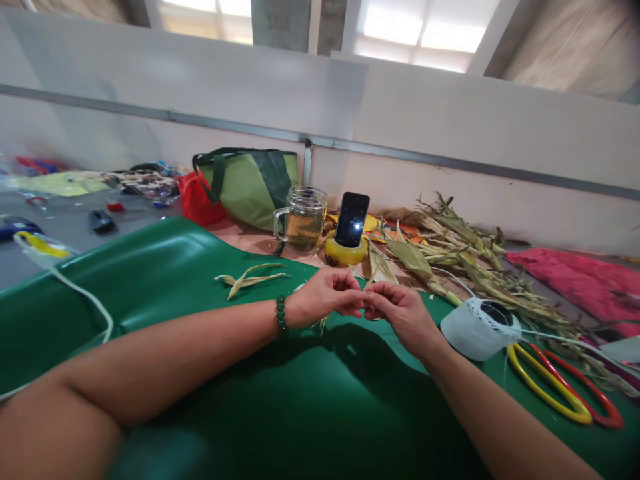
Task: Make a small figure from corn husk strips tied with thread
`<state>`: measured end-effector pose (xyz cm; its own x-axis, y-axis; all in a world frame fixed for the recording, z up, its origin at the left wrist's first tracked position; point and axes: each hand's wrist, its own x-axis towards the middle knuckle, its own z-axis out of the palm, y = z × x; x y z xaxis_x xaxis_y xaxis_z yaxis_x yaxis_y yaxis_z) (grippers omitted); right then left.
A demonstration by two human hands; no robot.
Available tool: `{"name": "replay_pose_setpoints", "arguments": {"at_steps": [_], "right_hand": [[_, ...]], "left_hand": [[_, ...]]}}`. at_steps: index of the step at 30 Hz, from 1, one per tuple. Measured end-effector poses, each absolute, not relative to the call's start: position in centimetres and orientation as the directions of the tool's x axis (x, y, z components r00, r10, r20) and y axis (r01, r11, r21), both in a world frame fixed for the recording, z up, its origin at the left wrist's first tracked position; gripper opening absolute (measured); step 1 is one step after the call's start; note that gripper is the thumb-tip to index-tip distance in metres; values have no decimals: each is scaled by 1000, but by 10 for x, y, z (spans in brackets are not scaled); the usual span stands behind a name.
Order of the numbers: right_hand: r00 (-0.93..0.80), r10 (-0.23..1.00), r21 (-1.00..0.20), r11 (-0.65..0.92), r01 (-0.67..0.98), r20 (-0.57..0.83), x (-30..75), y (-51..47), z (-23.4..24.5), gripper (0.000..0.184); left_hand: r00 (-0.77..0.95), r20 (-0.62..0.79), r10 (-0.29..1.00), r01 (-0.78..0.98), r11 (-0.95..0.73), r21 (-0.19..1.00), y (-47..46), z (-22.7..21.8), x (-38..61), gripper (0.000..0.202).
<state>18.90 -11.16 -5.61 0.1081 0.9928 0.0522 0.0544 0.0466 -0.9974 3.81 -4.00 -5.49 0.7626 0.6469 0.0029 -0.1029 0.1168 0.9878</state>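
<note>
My left hand (334, 293), with a green bead bracelet (281, 316) at the wrist, pinches with thumb and forefinger. Its fingertips meet those of my right hand (395, 308), also closed in a pinch. Between them is a thin strip of dry corn husk (369, 283), mostly covered by the fingers; a few shreds hang below my left hand. Both hands are held above a green mat (320, 400). To the left, loose corn husk pieces (245, 280) lie on the mat.
Beyond the hands stand a glass mug (303, 223) of tea and a phone (352, 219) propped on a yellow tape roll (346, 252). Dried husks (440, 250) are heaped at right, near a white roll (475, 330) and red-and-yellow-handled scissors (550, 387). A green bag (250, 183) leans behind.
</note>
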Motion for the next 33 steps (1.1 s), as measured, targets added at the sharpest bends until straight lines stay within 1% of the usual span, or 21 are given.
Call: {"name": "replay_pose_setpoints", "arguments": {"at_steps": [7,11,14,17,21,24,27,29,33], "right_hand": [[157,985,-996,64,60,73,189,-111,-55,45],[175,982,-994,54,93,70,189,-111,-54,47],[166,984,-992,40,119,59,188,-111,-54,48],[168,984,-991,34,127,56,187,-111,-54,48],[182,982,-992,26,127,49,187,-111,-55,46],[180,982,-992,29,121,51,188,-111,-56,45],[162,986,-995,21,98,36,189,-112,-56,44],[147,989,-997,16,77,28,189,-112,-56,43],[126,990,-997,53,50,59,188,-113,-56,39]], "left_hand": [[737,-57,674,-81,171,982,-42,-49,36,37],[756,-60,652,-59,159,986,-41,-49,35,35],[767,-53,639,-33,122,992,-38,-53,35,34],[755,-24,655,-42,85,996,-37,-57,38,34],[715,22,699,-74,44,996,-40,-59,41,36],[716,67,694,-114,23,993,-42,-58,41,39],[739,86,668,-145,33,989,-41,-58,39,42],[755,69,652,-137,53,989,-39,-58,38,43],[766,40,642,-127,90,988,-37,-57,37,43]]}}
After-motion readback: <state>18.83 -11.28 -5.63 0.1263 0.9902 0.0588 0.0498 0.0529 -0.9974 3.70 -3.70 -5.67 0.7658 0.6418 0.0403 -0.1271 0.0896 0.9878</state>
